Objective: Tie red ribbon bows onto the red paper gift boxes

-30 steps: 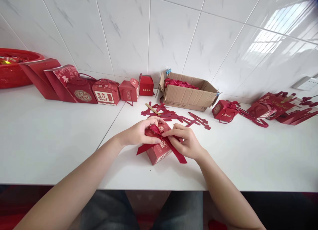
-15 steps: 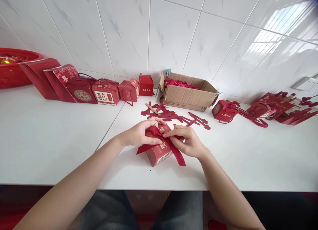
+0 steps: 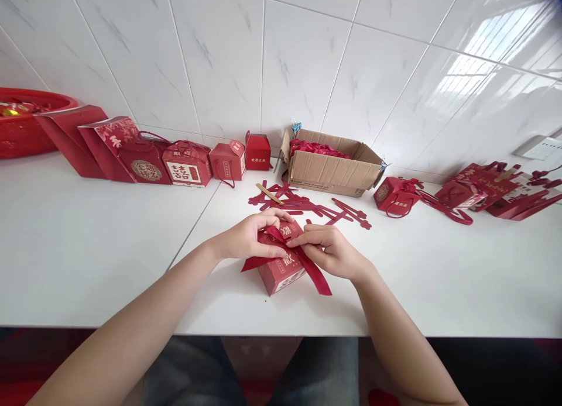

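A red gift box (image 3: 281, 275) with pale printed characters lies near the middle front of the table. Around its top runs a dark red ribbon (image 3: 317, 275), its tails hanging to both sides. My left hand (image 3: 254, 235) curves over the box's left side, thumb across the top and fingers on the far edge, holding it. From the right, my right hand (image 3: 329, 248) pinches the ribbon at its crossing with thumb and index finger. The exact point of the pinch is partly hidden by the fingers.
Several red paper strips (image 3: 307, 206) lie just beyond the box. Behind them stands a cardboard carton (image 3: 329, 175) of red ribbons. Gift boxes (image 3: 187, 165) line the wall at left, with a red basin (image 3: 30, 131). More red boxes (image 3: 397, 196) and bags stand right.
The ribbon loop near my fingers looks flatter, and the right tail reaches slightly farther out. Both hands stay almost in place on the box.
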`<state>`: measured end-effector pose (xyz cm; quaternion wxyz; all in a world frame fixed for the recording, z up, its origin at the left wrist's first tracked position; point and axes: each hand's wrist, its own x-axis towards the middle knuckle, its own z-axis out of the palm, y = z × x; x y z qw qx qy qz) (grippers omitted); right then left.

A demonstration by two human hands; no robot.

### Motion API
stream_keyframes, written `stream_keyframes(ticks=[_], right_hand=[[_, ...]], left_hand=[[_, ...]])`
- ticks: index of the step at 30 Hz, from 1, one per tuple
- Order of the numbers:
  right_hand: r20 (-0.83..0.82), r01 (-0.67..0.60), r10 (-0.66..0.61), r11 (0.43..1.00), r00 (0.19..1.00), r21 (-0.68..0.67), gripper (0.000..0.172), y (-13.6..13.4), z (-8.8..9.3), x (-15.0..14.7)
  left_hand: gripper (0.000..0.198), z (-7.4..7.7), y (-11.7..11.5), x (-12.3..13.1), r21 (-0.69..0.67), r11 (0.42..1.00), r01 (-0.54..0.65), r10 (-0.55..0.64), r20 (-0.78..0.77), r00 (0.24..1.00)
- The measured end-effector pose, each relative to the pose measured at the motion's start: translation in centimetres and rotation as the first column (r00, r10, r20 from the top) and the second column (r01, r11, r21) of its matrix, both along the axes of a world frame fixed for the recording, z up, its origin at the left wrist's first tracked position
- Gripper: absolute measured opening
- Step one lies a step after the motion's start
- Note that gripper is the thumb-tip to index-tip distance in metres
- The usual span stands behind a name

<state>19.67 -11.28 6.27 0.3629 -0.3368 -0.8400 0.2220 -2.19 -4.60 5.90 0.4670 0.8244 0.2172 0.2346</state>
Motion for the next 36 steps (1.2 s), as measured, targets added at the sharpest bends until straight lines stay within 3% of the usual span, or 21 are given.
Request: stream_keyframes(ticks=[8,16,20,24,30,36], right_hand=[[-0.087,0.002,-0.004,1.0,0.996,-0.024,0.03,0.1,-0.5,0.2],[-0.416,-0.071,-0.068,0.949,0.907,-0.308,0.024,0.3,-0.7,0.1],[-0.35,-0.002,-0.083,0.972,0.933,-0.236,0.028,0.2,-0.7,-0.4],[-0.224,0.053,-0.077,0.992,0.972,-0.112,0.031,0.1,-0.9,-0.5],[-0.153,0.054,-0.066,0.995,0.986,-0.078,0.037,-0.1,-0.8,-0.5],[-0.127,0.014,-0.027,0.995,0.992,-0.097,0.041,-0.3,-0.2,-0.7]], left_hand=[[0.032,0.1,-0.3,0.1,-0.07,0.997,-0.045,0.047,0.032,0.998],[0.049,0.1,-0.4,0.1,-0.263,0.965,-0.007,0.046,0.143,0.989],[0.055,-0.1,-0.6,0.4,-0.372,0.927,-0.044,0.107,0.149,0.983],[0.06,0.1,-0.7,0.5,-0.393,0.917,-0.064,0.128,0.141,0.982],[0.045,0.4,-0.9,0.6,-0.281,0.959,-0.043,0.076,0.107,0.991],[0.043,0.4,-1.1,0.9,-0.169,0.982,-0.081,0.096,0.083,0.992]])
